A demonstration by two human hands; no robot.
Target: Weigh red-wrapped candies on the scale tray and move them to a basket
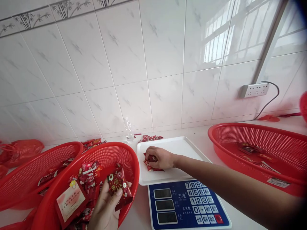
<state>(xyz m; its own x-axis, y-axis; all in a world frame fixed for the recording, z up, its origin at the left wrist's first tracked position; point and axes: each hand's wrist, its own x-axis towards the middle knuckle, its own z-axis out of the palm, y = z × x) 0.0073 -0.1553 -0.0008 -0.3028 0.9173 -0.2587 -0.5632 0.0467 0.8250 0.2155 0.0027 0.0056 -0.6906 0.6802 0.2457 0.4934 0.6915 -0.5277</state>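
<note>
My left hand (106,204) holds a dark red snack packet (120,187) with flower prints, thumb across its front, over the near red basket (124,151). More red packets (90,171) and a red pouch with a cream label (72,203) lie in that basket. On the white tray (172,145) of the scale, my right hand (160,158) has its fingers closed around small red packets (152,158). Some of these packets rest on the tray under the fingers. The blue scale panel (184,204) faces me, its displays dark.
Another red basket (72,148) with packets stands at the left, beside red plastic bags (24,151). A clear bottle (129,129) and loose packets (151,138) are near the wall. At right are a large red basket (216,134) and a wall socket (255,90) with a cable.
</note>
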